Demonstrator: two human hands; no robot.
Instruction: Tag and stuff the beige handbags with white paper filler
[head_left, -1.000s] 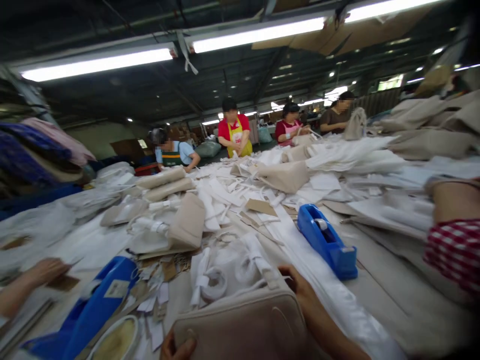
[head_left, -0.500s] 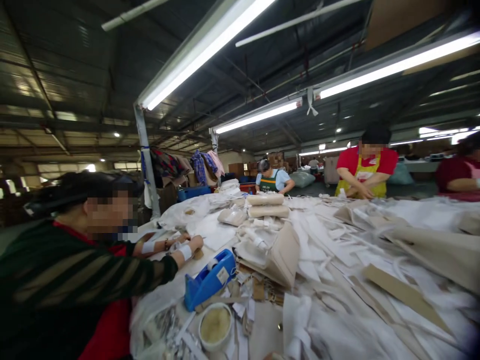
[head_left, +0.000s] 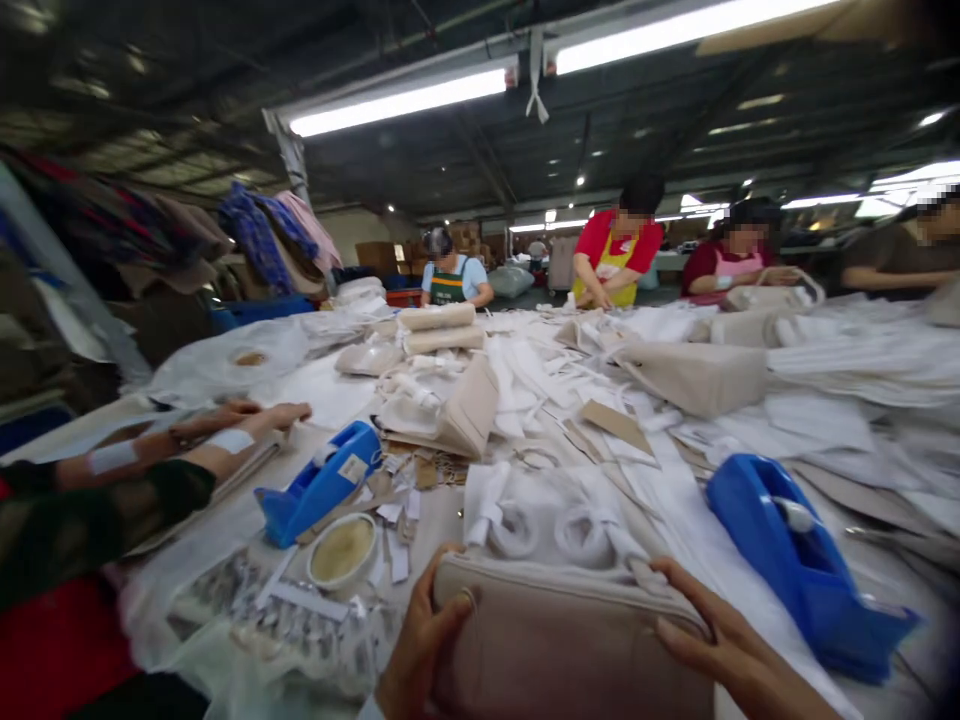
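A beige bag (head_left: 555, 640) lies at the near edge of the table, between both of my hands. My left hand (head_left: 420, 650) grips its left end, thumb up over the top edge. My right hand (head_left: 712, 640) lies on its right top corner, fingers curled over the edge. Just beyond the bag sits a heap of white wrapped handles and paper (head_left: 547, 515). My wrists run off the bottom of the view.
A blue tape dispenser (head_left: 802, 560) stands to the right, another blue tape dispenser (head_left: 319, 480) to the left beside a white bowl of paste (head_left: 341, 550). A co-worker's arms (head_left: 187, 445) rest at the left. Several people work across the table, among beige bags (head_left: 697, 375) and white paper.
The view swung left and up toward a co-worker, then back down. My hands and the beige bag left the view and are back in it, left hand now higher on the bag's end.
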